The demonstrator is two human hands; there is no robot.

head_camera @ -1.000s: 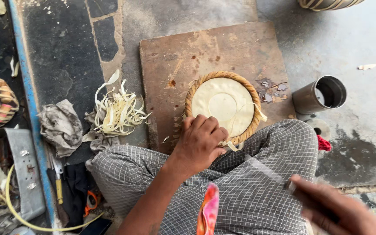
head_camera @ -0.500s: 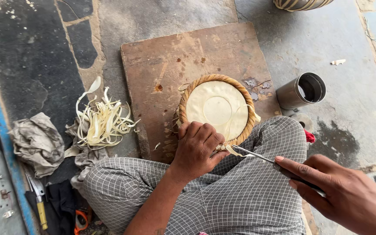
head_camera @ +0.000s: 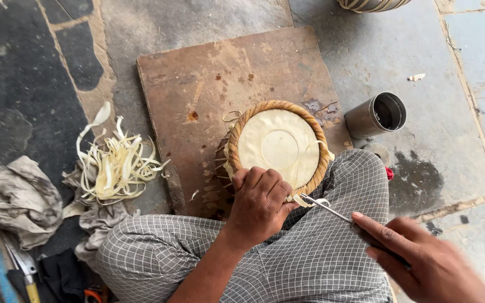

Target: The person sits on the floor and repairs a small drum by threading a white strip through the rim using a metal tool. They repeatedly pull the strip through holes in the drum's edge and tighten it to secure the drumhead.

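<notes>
A small drum (head_camera: pixel 278 145) with a pale skin head and a braided rim stands on a brown wooden board (head_camera: pixel 214 84), wedged against my checked-trousered legs. My left hand (head_camera: pixel 258 202) is closed over the drum's near rim and holds it. In my right hand (head_camera: pixel 422 261), at the lower right, is a thin metal blade (head_camera: pixel 326 207). Its tip touches a loose flap of skin at the near rim, just right of my left hand.
A metal cup (head_camera: pixel 378 115) lies right of the board. Pale hide strips (head_camera: pixel 116 165) are piled left of it, beside a crumpled grey cloth (head_camera: pixel 21 199). Tools (head_camera: pixel 26 269) lie at the lower left. A striped round object (head_camera: pixel 373 4) sits at the top edge.
My right hand has brought the blade in from the lower right until its tip reached the drum's near rim. The left hand stayed on the rim. The view has moved closer.
</notes>
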